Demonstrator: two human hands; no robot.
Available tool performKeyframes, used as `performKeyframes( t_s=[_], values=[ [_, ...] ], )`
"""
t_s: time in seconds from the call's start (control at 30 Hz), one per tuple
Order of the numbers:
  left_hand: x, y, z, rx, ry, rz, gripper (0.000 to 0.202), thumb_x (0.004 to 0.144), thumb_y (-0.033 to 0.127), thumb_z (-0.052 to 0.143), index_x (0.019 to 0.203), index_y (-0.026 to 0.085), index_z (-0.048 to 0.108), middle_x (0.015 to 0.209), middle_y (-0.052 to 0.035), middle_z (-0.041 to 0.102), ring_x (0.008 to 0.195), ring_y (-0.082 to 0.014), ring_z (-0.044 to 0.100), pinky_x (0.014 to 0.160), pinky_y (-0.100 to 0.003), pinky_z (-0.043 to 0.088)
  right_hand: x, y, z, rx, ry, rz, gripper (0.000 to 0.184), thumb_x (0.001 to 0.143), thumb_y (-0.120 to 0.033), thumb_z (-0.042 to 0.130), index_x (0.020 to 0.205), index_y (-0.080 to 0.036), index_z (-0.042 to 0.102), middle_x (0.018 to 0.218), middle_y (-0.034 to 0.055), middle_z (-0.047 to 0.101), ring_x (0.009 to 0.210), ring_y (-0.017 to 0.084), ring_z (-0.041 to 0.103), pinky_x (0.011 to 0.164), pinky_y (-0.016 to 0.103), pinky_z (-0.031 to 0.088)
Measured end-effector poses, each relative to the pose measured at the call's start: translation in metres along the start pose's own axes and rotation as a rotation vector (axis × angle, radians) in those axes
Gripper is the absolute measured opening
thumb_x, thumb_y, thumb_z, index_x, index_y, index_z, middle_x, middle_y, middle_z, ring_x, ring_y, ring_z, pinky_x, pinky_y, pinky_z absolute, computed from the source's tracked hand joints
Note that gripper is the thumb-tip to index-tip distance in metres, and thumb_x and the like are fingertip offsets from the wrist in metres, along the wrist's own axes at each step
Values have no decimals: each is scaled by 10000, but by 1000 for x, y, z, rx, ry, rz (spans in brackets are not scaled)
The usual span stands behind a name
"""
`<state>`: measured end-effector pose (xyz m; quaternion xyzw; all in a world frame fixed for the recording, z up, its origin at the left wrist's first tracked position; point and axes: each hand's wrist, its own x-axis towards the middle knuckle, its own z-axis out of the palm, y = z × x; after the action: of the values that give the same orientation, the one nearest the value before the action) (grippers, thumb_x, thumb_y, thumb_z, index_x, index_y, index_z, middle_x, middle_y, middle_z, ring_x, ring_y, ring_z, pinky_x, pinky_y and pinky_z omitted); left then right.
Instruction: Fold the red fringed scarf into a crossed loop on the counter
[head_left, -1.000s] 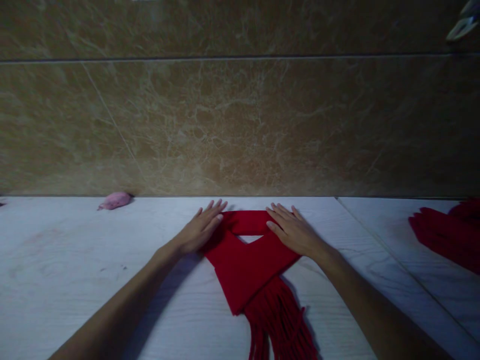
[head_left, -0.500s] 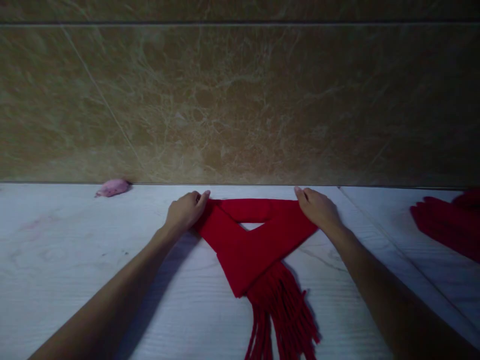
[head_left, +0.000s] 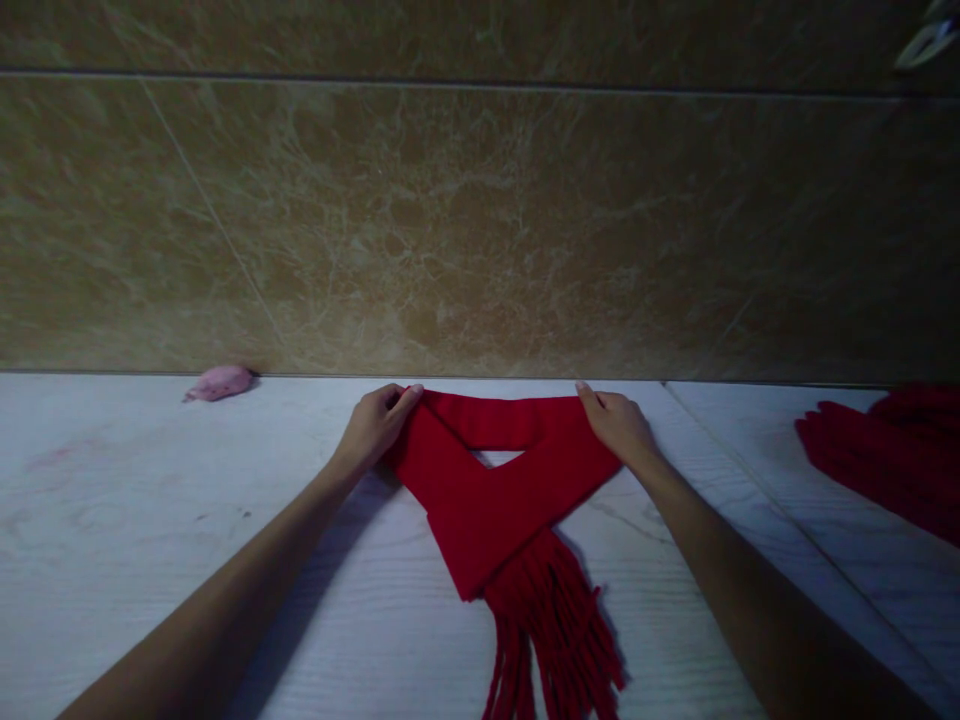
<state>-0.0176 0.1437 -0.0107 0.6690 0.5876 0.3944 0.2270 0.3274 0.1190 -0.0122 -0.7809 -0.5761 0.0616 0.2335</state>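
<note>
A red scarf (head_left: pixel 487 510) with a fringed end lies folded into a triangle-like loop, its two sides crossing toward me and a small gap in the middle. My left hand (head_left: pixel 379 420) grips the far left corner, thumb on top and fingers tucked under or behind the cloth. At the far right corner, my right hand (head_left: pixel 615 425) pinches the scarf in the same way. The straight far band stretches between both hands and sags slightly. Long fringe strands spread toward the bottom of the view.
More red fringed cloth (head_left: pixel 885 445) lies at the right edge. A small pink bundle (head_left: pixel 221 382) rests by the wall on the left. The brown marbled wall (head_left: pixel 465 240) borders the pale wood-grain surface (head_left: pixel 150 530). A light-coloured object (head_left: pixel 926 45) is partly visible at top right.
My hands have come slightly closer together, and the far band between them has gone from taut to a little slack. The view has shifted slightly.
</note>
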Motion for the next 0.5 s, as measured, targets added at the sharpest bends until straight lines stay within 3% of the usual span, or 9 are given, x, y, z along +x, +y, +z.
performKeyframes(
  t_s=[0.13, 0.23, 0.5],
  values=[
    [-5, 13, -5, -27, 190, 117, 418, 869, 598, 523, 744, 204, 586, 645, 16, 577, 617, -155, 503, 566, -255, 383, 2, 2, -7, 244, 276, -114, 648, 984, -718, 258, 602, -253, 500, 622, 67, 628, 618, 208, 533, 605, 331, 335],
    [-11, 30, -15, -57, 304, 189, 353, 874, 544, 541, 778, 209, 594, 643, 20, 589, 608, -156, 524, 572, -256, 406, -3, -4, -23, 397, 485, -212, 662, 943, -796, 258, 600, -262, 447, 559, 23, 540, 575, 188, 467, 600, 334, 336],
    [-34, 101, -74, -18, 540, 449, 288, 874, 503, 593, 766, 238, 562, 626, 29, 562, 575, -160, 523, 532, -266, 411, -37, -25, -104, 481, 824, -406, 662, 947, -802, 315, 613, -246, 450, 533, -33, 425, 548, 152, 407, 569, 303, 305]
  ],
)
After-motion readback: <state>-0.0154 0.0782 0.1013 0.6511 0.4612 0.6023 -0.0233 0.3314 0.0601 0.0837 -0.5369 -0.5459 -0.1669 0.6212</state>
